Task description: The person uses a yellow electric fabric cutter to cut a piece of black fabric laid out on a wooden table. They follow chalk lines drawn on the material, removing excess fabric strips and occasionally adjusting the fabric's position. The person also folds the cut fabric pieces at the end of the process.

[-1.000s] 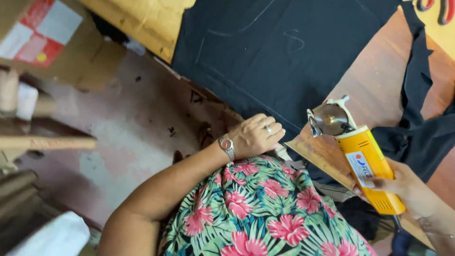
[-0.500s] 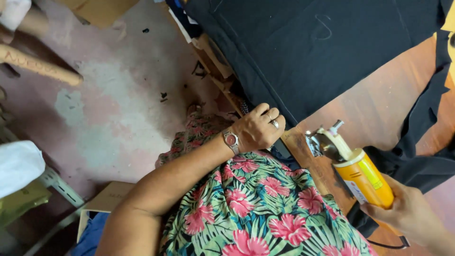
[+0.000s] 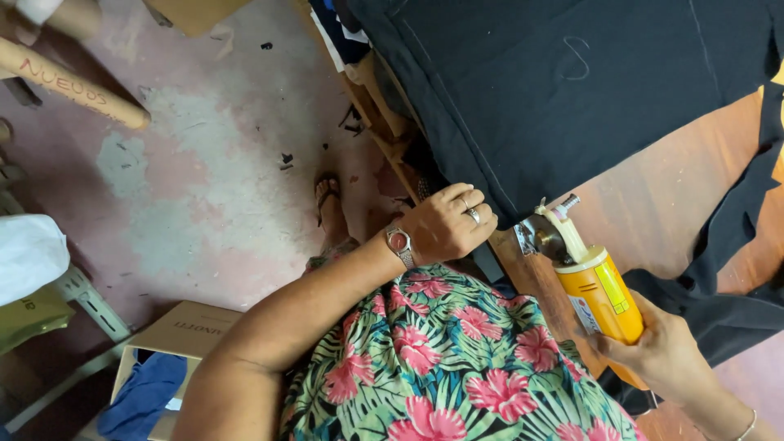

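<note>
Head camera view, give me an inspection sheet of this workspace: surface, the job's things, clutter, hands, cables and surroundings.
Surface: wooden table, partly bare.
Job's things: black fabric with chalk lines, spread over the table; yellow handheld fabric cutter, its blade end at the fabric's edge.
Clutter: black fabric strips at the table's right.
Hands: left hand rests on the fabric's edge; right hand grips the cutter.
Cables: nothing seen.
Surroundings: stained concrete floor with scraps, cardboard tube, cardboard box holding blue cloth.
</note>
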